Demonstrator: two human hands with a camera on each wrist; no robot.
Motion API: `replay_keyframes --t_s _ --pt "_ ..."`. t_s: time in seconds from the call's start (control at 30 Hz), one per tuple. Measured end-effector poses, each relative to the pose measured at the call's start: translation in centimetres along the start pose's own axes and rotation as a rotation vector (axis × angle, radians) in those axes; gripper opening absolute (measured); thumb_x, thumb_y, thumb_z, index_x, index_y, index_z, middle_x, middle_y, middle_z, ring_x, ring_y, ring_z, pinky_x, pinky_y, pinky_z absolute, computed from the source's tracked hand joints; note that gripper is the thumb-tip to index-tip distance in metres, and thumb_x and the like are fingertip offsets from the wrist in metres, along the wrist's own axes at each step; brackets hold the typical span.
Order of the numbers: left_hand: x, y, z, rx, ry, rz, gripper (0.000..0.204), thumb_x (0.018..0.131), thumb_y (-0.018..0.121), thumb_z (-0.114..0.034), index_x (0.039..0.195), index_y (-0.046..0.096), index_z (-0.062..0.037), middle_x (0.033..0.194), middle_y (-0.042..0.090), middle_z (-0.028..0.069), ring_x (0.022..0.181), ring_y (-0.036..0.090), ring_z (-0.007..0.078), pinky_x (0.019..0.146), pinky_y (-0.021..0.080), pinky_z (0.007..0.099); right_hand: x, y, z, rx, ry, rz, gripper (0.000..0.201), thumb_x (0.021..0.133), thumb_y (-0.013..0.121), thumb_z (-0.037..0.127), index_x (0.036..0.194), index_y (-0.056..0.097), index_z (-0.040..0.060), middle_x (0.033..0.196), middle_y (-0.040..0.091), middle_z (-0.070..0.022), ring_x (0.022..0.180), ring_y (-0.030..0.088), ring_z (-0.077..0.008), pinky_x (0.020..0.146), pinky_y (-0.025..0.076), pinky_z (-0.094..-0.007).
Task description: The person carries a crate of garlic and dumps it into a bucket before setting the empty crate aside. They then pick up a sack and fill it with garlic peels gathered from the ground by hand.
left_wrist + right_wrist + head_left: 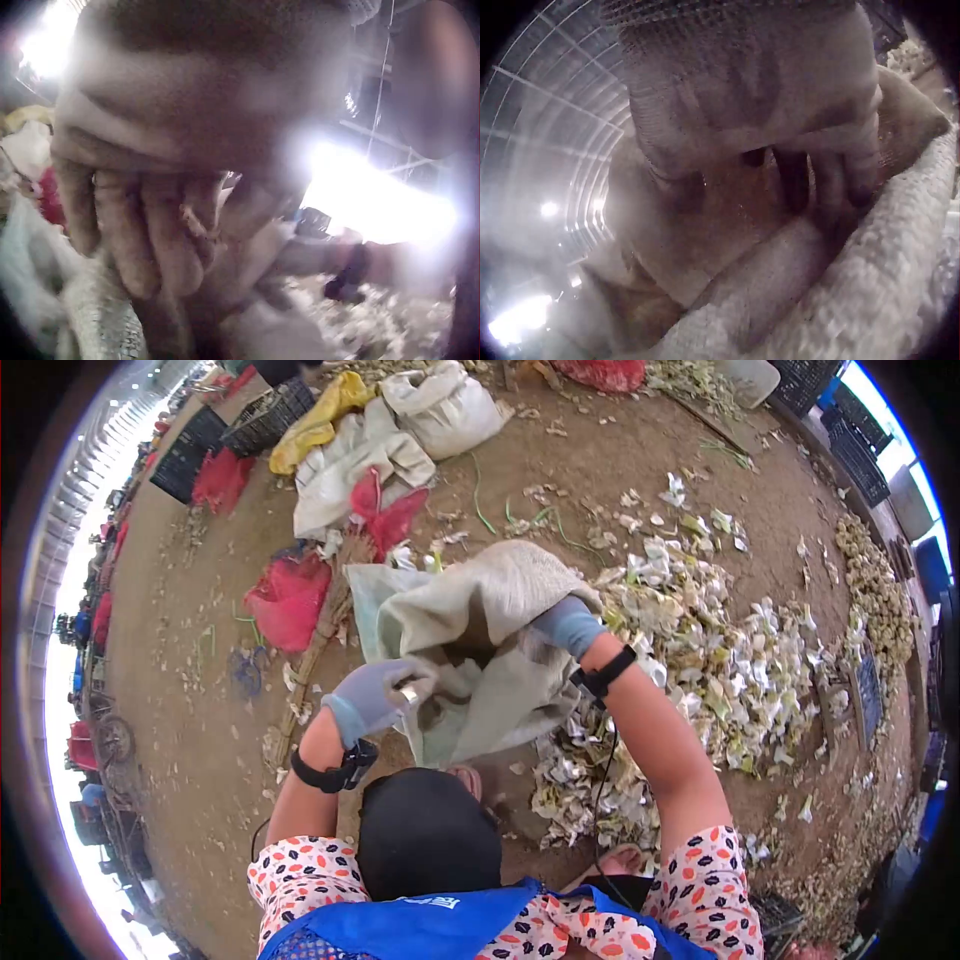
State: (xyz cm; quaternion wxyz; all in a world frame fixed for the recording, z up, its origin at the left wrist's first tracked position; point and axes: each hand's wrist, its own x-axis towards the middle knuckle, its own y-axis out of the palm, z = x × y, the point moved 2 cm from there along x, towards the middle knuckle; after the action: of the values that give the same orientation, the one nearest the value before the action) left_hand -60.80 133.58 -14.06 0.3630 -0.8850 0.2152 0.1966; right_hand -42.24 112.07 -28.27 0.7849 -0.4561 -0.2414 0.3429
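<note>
Two gloved hands, the left hand and the right hand, meet the gaping mouth of a woven sack, its pale, coarse cloth slumped in soft folds between their fingers. The left fingers are curled down round a bunch of its near edge; a small whitish bit shows beside them, too small to name. The right fingers reach inside the far edge, thumb set apart; whether they pinch cloth I cannot tell.

Beyond the right fingers spreads a loose heap of papery scraps, curled and cream-coloured, coming close up to the sack. Outward of the left fingers lie a brown stalky bundle and a crumpled red mesh bag, with wide stretches of dirt floor past them. White sacks sit farther ahead of both hands.

From the head, the right fingers are hidden by the cloth; the right wrist view shows them hanging by a thick, rough rolled rim, with a ribbed roof overhead.
</note>
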Motion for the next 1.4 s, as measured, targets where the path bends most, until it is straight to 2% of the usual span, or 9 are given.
replay_keyframes --t_s 0.13,0.27,0.37,0.43,0.6,0.87,1.07,1.17,1.4 --pt "3.5 1.8 -6.9 -0.306 0.444 0.13 0.027 0.088 0.053 -0.012 0.113 0.058 -0.0044 0.114 0.059 0.0148 0.101 0.058 0.0321 0.091 0.044 0.0365 -1.7 -2.4 3.1 0.173 0.17 0.055 0.05 0.083 0.053 0.033 0.128 0.051 0.0112 0.132 0.048 -0.0166 0.124 0.043 -0.0278 0.104 0.031 -0.0342" --pt "13.1 1.8 -2.6 0.421 0.099 0.024 0.038 0.08 0.052 -0.017 0.116 0.056 -0.0045 0.121 0.056 0.0172 0.109 0.053 0.0358 0.095 0.041 0.0386 -3.2 -2.4 6.0 -0.001 0.324 0.309 0.046 0.078 0.056 0.038 0.115 0.059 0.0108 0.115 0.059 -0.0153 0.109 0.053 -0.0299 0.096 0.038 -0.0411" --pt "18.0 1.1 1.2 0.446 0.059 -0.119 0.045 0.082 0.053 -0.027 0.121 0.052 -0.0054 0.123 0.053 0.019 0.114 0.049 0.0366 0.098 0.039 0.0383 -7.7 2.5 5.9 -0.244 -0.389 -0.208 0.048 0.078 0.055 0.038 0.12 0.055 0.0135 0.091 0.066 -0.0147 0.083 0.063 -0.033 0.075 0.049 -0.045" --pt "20.7 0.3 3.9 0.53 0.051 -0.222 0.045 0.083 0.053 -0.027 0.123 0.051 -0.0055 0.124 0.053 0.0192 0.115 0.049 0.0352 0.098 0.038 0.0376 -10.5 3.4 7.6 -0.153 0.106 0.742 0.056 0.076 0.055 0.032 0.128 0.047 0.0148 0.092 0.066 -0.0153 0.081 0.064 -0.035 0.071 0.05 -0.042" --pt "24.4 -0.6 8.4 0.45 0.157 -0.265 0.042 0.086 0.052 -0.026 0.124 0.052 -0.0075 0.128 0.052 0.0162 0.12 0.047 0.0289 0.1 0.037 0.0351 -16.7 4.6 10.0 -0.049 0.023 1.041 0.044 0.074 0.053 0.025 0.116 0.057 0.0133 0.088 0.065 -0.019 0.084 0.063 -0.0361 0.072 0.049 -0.0436" --pt "14.8 2.7 0.5 0.769 -0.109 0.054 0.043 0.077 0.056 -0.032 0.114 0.061 -0.0103 0.107 0.064 0.0141 0.096 0.061 0.0324 0.081 0.049 0.0409 -11.1 1.8 7.8 0.208 0.228 0.461 0.038 0.077 0.053 0.029 0.109 0.058 0.008 0.093 0.064 -0.021 0.088 0.06 -0.0382 0.076 0.048 -0.0451" --pt "8.0 9.2 11.8 0.888 0.23 0.342 0.034 0.084 0.049 -0.02 0.114 0.062 -0.0107 0.11 0.063 0.0126 0.097 0.06 0.0319 0.085 0.047 0.0397 -8.6 1.8 1.7 0.09 0.71 0.209 0.056 0.08 0.053 0.031 0.13 0.045 0.0071 0.131 0.047 -0.0196 0.119 0.046 -0.0378 0.099 0.038 -0.0442" --pt "6.2 8.9 8.5 0.584 0.079 0.513 0.036 0.083 0.049 -0.02 0.117 0.06 -0.0113 0.112 0.062 0.0125 0.099 0.059 0.0313 0.086 0.046 0.0392 -8.1 5.7 -2.0 -0.127 0.059 0.133 0.069 0.073 0.062 0.032 0.135 0.041 0.0112 0.142 0.034 -0.0183 0.133 0.028 -0.0319 0.111 0.021 -0.0383" --pt "7.5 6.3 0.6 0.373 0.065 0.559 0.042 0.083 0.049 -0.019 0.124 0.054 -0.0126 0.117 0.06 0.0124 0.104 0.057 0.0299 0.087 0.045 0.038 -7.8 -3.4 5.8 0.215 -0.055 0.55 0.05 0.085 0.053 0.038 0.126 0.05 0.0093 0.121 0.054 -0.0201 0.111 0.051 -0.0355 0.097 0.039 -0.0378"
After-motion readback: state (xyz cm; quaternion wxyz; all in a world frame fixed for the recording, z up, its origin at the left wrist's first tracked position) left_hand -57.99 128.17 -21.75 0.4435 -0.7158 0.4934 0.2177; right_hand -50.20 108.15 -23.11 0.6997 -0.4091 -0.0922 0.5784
